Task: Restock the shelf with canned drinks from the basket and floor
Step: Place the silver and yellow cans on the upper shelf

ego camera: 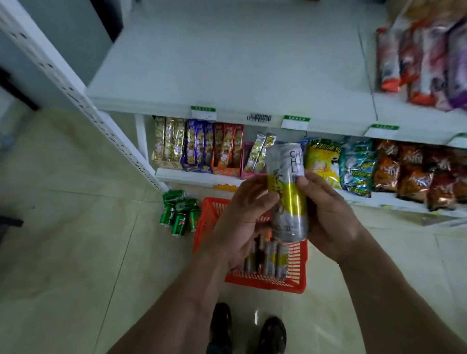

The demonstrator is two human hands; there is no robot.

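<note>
Gleaming beige floor tiles [71, 262] beneath white shelf [236, 70].

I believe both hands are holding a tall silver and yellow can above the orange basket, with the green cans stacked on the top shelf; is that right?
Not quite: the green cans lie on the floor left of the basket, as the head view shows. The rest holds: left hand and right hand hold the can above it.

The scene is dimly and evenly lit, with a greenish cast. A small glare spot is seen on the floor [256, 315] between the shoes [272, 334]. Straight lines of the shelf [223, 71] are bent by wide-angle distortion. The snack bags [429, 61] at the upper right edge are smeared by blur.
</note>
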